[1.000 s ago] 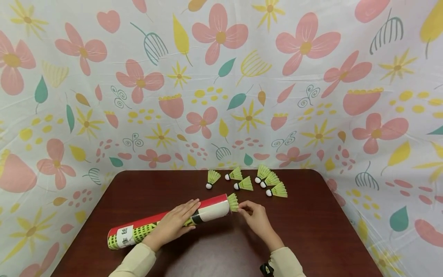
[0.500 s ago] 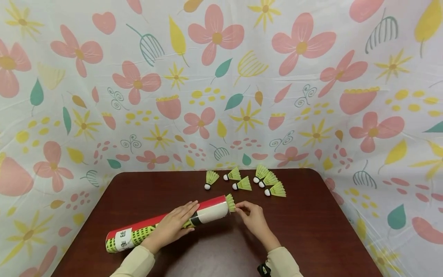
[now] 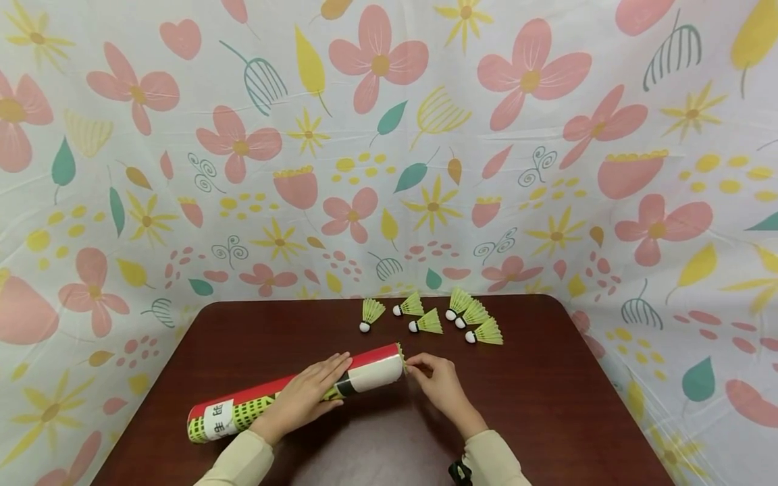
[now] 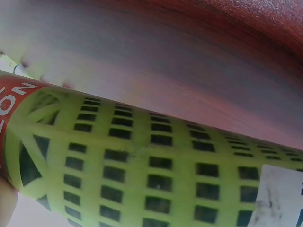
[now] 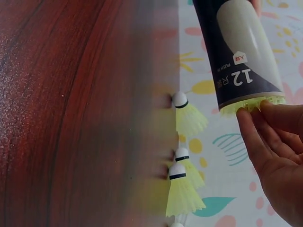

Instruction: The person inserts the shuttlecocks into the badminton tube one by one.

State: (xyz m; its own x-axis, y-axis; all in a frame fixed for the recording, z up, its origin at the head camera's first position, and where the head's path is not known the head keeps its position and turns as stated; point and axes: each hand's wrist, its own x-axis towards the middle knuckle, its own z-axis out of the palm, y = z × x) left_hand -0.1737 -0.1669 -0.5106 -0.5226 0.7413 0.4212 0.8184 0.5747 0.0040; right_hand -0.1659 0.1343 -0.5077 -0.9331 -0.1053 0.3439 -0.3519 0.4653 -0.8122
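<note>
A long shuttlecock tube (image 3: 375,368), printed red, white, black and yellow-green, lies slanted over the table. My left hand (image 3: 306,390) holds it around the middle, fingers across the top and thumb on the near side. At the tube's right mouth, my right hand (image 3: 444,386) pinches the feather edge of a yellow-green shuttlecock (image 5: 229,110). Only a thin rim of that skirt shows past the mouth; the rest is hidden inside. In the left wrist view the tube's windowed print (image 4: 161,179) fills the lower half.
Several loose yellow-green shuttlecocks with white heads lie toward the back of the dark red-brown table (image 3: 535,405), among them one at the left (image 3: 372,312) and one at the front right (image 3: 486,332). A flower-printed cloth (image 3: 389,169) hangs behind.
The shuttlecock at the mouth has slid left into the tube, from a skirt clearly sticking out to a thin rim. My right hand has followed it left; my left hand stays on the tube.
</note>
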